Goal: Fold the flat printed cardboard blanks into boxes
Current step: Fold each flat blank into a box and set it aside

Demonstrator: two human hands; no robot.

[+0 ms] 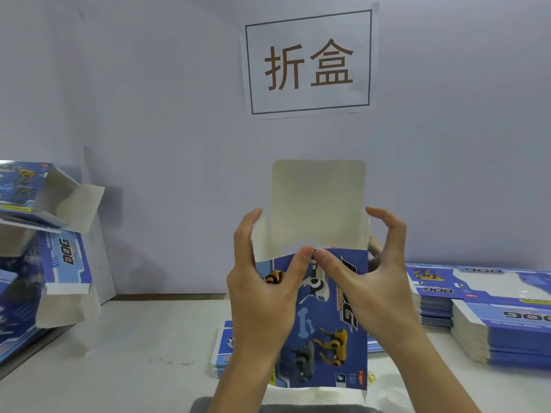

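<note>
Risking a crushed or creased panel: blue printed dog-pattern cardboard box (325, 317), raised above white worktop's (134, 353) near edge, gripped by left hand (262, 293) and right hand (369, 281), thumbs pinching its rim; uneven squeeze could buckle upright grey lid flap (319, 198).

Packing workstation in a small factory or workshop. Evidence: printed sign (308, 59) taped to plain partition wall (149, 99), characters reading "fold boxes". White bench (134, 353) carries stacks of flat blanks (489, 311) at right and folded boxes (35, 234) piled at left.
</note>
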